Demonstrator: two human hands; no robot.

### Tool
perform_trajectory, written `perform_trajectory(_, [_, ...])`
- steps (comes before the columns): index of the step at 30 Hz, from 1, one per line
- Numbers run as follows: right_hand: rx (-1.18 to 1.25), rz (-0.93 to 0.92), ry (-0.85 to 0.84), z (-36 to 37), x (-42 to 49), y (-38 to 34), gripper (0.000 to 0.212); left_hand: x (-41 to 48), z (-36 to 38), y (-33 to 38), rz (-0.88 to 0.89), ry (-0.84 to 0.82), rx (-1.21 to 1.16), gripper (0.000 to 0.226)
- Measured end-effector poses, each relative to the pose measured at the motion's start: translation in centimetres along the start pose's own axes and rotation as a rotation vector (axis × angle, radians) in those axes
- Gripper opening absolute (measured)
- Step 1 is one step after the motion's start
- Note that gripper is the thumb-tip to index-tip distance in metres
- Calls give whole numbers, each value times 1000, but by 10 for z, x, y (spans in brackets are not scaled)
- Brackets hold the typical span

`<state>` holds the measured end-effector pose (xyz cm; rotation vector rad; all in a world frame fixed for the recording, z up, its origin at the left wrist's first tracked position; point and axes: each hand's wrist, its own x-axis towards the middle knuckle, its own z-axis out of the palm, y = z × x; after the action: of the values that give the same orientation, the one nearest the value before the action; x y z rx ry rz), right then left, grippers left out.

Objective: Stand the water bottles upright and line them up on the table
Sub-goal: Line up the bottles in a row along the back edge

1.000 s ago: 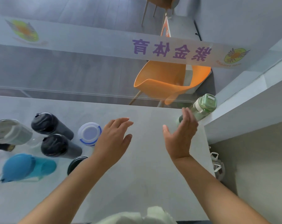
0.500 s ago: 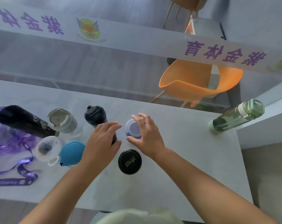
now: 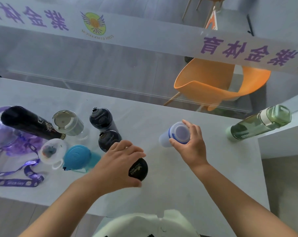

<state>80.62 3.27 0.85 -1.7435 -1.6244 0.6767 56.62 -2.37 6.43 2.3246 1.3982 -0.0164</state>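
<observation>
The pale grey table point(image 3: 141, 117) stands against a glass wall point(image 3: 93, 65). The glass carries a white band point(image 3: 144, 40) with purple characters, and an orange chair point(image 3: 204, 88) is visible behind it.

The right hand point(image 3: 191, 146) grips the white bottle point(image 3: 174, 135) at its top, with fingers and thumb curled round the lid with the blue ring. This bottle is in the open middle of the table, well apart from the others. I cannot tell if its base touches the table.

The left hand point(image 3: 121, 163) is closed over the black-capped bottle point(image 3: 139, 170), fingers on the far side of the cap and thumb on the near side. This bottle stands upright near the front edge.

At the far right, the green bottle point(image 3: 257, 124) stands alone beside a raised ledge.

On the left there is a group. The far dark bottle point(image 3: 100, 118) and the near dark bottle point(image 3: 109, 141) stand one behind the other. Left of them are a clear cup point(image 3: 66, 122) with a grey lid, a blue bottle point(image 3: 78, 156), a small clear bottle point(image 3: 51, 151) and a tall black bottle point(image 3: 27, 124). A purple strap point(image 3: 16, 181) lies on the table at the left edge.
</observation>
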Motion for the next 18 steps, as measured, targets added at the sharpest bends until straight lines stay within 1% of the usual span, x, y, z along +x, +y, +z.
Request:
perform_trajectory(2, [16, 21, 14, -10, -2, 11, 71, 4, -1, 4, -4, -64, 35, 82])
perform_trajectory(4, [45, 41, 23, -20, -4, 21, 71, 8, 1, 9, 0, -110, 118, 84])
perform_trajectory(6, [78, 62, 35, -29, -5, 31, 72, 13, 3, 13, 1, -112, 185, 78])
perform_trajectory(9, [107, 85, 44, -42, -6, 45, 73, 26, 5, 20, -13, -116, 223, 68])
perform_trajectory(14, [121, 122, 100, -65, -1, 68, 76, 70, 5, 32, -21, -33, 286, 65])
perform_trajectory(16, [111, 144, 133, -74, 2, 77, 77, 93, 2, 43, -37, -21, 271, 62])
perform_trajectory(18, [97, 147, 136, -79, 7, 80, 77, 113, 0, 52, -75, 6, 205, 60])
